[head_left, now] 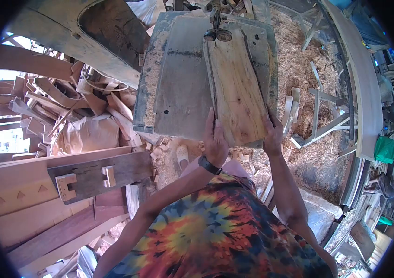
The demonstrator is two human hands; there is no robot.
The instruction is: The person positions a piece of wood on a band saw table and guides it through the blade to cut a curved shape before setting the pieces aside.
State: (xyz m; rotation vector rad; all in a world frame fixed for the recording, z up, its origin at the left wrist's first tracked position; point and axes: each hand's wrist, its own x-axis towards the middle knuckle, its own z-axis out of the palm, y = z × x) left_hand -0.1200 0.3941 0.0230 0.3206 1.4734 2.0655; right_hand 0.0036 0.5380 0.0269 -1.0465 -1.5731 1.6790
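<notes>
A long wooden board (236,88) with dark, uneven side edges lies flat on the worn metal table (181,88) of what looks like a bandsaw. Its far end reaches the round blade guides (218,35); the blade itself is too small to make out. My left hand (215,142) grips the near left edge of the board, wearing a dark wrist band. On the opposite edge, my right hand (272,136) holds the near right corner, thumb on top and fingers along the side. The near end of the board hangs slightly over the table's front edge.
The large machine body (67,32) rises at upper left. Wood offcuts (62,102) are heaped on the left, beside a dark plank (104,176) with two small wooden blocks. Sawdust (320,157) and scrap strips cover the floor at right. A long pale board (368,111) stands farther right.
</notes>
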